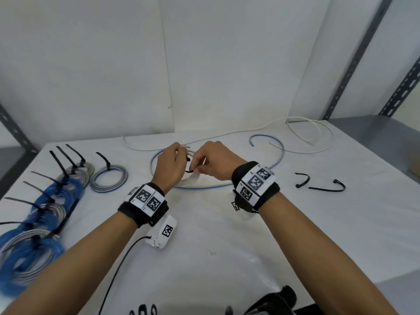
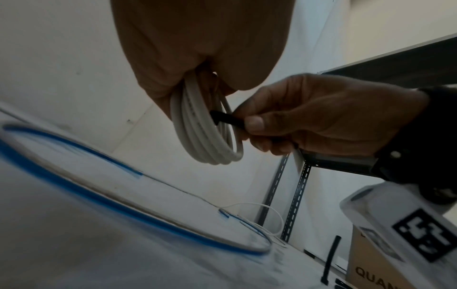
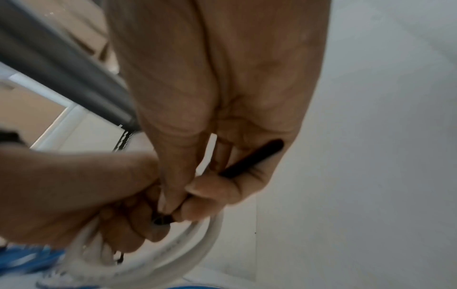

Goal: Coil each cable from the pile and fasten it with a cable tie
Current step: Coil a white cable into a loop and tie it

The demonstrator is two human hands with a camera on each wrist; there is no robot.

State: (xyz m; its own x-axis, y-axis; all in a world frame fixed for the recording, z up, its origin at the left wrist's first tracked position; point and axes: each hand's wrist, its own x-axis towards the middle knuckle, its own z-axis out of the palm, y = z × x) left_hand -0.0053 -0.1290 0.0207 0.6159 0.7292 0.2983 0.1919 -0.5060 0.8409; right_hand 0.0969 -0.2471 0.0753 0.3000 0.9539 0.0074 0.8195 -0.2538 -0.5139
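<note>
The left hand [image 2: 197, 48] grips the white cable coil [image 2: 207, 133]; beside it, the right hand [image 2: 309, 117] pinches a black cable tie [image 2: 226, 119] against the coil.

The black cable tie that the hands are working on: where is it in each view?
Head: black cable tie at centre, between both hands.
Left wrist: centre, pinched by the right hand.
Right wrist: lower centre, crossing the palm.
Shared landmark: the white cable coil, gripped by the left hand.

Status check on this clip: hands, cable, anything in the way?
Left hand grips white coil. Right hand pinches black cable tie at the coil, not closed. Blue cable loose beneath.
</note>
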